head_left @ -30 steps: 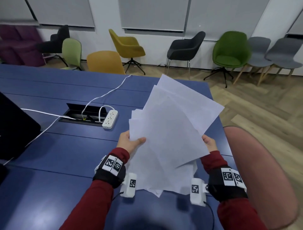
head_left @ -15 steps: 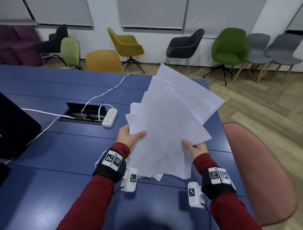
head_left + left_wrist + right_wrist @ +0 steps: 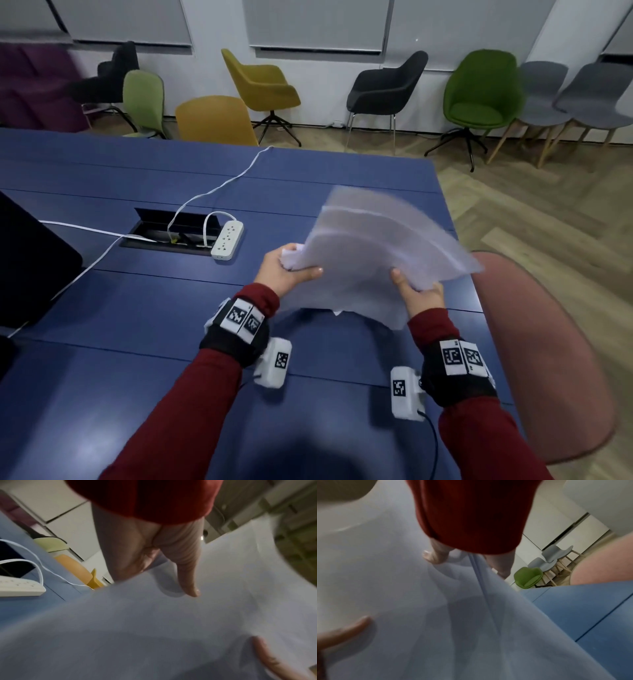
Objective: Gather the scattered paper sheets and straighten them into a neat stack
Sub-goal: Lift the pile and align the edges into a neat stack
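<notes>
A fanned bundle of white paper sheets (image 3: 370, 253) hangs above the blue table (image 3: 137, 308), blurred by motion, its far edges curving down to the right. My left hand (image 3: 287, 269) grips the bundle's left corner, thumb on top. My right hand (image 3: 419, 294) pinches the near right edge, thumb on top. In the left wrist view the left thumb lies on the sheets (image 3: 171, 628), and the right thumb shows at the lower right. In the right wrist view the paper sheets (image 3: 402, 608) fill the frame with my thumb pressed on them. The fingers under the paper are hidden.
A white power strip (image 3: 226, 240) with cords lies beside an open cable hatch (image 3: 171, 231) left of the papers. A dark object (image 3: 30, 260) sits at the far left. A pink chair back (image 3: 541, 359) stands close at the right table edge. Several chairs line the wall.
The sheets have tipped from nearly upright down toward the table and to the right. My right hand slid from the bundle's right side to its near edge. Both hands kept their hold.
</notes>
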Motion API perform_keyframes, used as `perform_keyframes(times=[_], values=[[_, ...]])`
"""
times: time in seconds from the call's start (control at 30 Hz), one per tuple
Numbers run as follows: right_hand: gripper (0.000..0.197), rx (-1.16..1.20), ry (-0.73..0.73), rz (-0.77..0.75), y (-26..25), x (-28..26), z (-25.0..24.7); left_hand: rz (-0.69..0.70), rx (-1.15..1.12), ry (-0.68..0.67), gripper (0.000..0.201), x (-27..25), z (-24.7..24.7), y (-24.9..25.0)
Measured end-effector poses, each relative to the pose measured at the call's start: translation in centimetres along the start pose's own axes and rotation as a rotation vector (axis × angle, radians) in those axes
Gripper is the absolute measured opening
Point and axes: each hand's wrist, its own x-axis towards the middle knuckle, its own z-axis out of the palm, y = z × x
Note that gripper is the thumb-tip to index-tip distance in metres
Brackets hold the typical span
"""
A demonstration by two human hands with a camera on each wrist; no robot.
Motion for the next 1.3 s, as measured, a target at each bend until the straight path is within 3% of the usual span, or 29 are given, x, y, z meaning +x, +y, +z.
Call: perform_keyframes(times=[0.1,0.2,0.27,0.33,0.4,0.47,0.6,0.73,0.77,0.83,0.87,0.9,1.0,1.13,1.23,1.3], values=[[0.021,0.018,-0.046,0.009,0.1,0.6,0.0,-0.041,0.061,-0.057,0.034,1.7,0.3,0.7],[0.033,0.058,-0.077,-0.029,-0.7,1.7,-0.1,-0.047,-0.038,0.052,0.027,2.7,0.9,1.5],[0.03,0.058,-0.131,-0.032,-0.4,2.3,-0.6,-0.044,-0.109,0.141,0.031,2.7,1.2,1.5],[0.014,-0.009,-0.162,-0.005,0.2,2.5,-0.9,-0.05,-0.15,0.209,0.031,2.6,1.4,1.0],[0.04,-0.098,-0.129,-0.002,1.5,2.4,-0.8,-0.063,-0.186,0.238,0.029,2.1,1.5,0.8],[0.045,-0.125,-0.103,-0.023,2.0,1.9,-0.8,-0.073,-0.224,0.245,0.025,1.4,1.7,0.6],[0.036,-0.019,-0.104,0.037,3.0,1.3,-1.1,-0.107,-0.311,0.178,0.025,-0.2,1.9,-0.1],[0.027,0.07,-0.213,0.054,2.9,0.6,-0.8,-0.158,-0.332,0.205,0.025,-1.2,2.9,0.0],[0.032,0.079,-0.248,0.034,2.7,0.5,-0.6,-0.134,-0.349,0.225,0.019,-1.4,3.3,0.0],[0.076,0.024,-0.296,-0.001,2.4,0.4,-0.2,-0.079,-0.342,0.224,0.011,-1.7,3.9,0.2],[0.087,-0.004,-0.297,-0.019,2.1,0.2,-0.1,-0.061,-0.323,0.221,0.012,-1.9,4.1,0.3],[0.084,-0.024,-0.298,-0.015,2.1,0.2,0.0,-0.058,-0.313,0.216,0.013,-2.1,4.2,0.2],[0.037,-0.043,-0.27,0.044,2.7,0.3,-0.2,-0.094,-0.278,0.165,0.014,-2.6,3.8,-0.2],[0.066,-0.07,-0.332,0.067,2.4,0.9,-1.4,-0.095,-0.179,0.03,0.031,-2.5,1.6,0.4],[0.049,-0.04,-0.373,0.002,1.2,0.9,-1.1,-0.121,-0.19,-0.006,0.038,-2.2,0.9,1.5],[0.041,-0.021,-0.421,-0.026,0.0,0.6,-0.7,-0.103,-0.215,0.08,0.032,-2.1,1.1,2.1]])
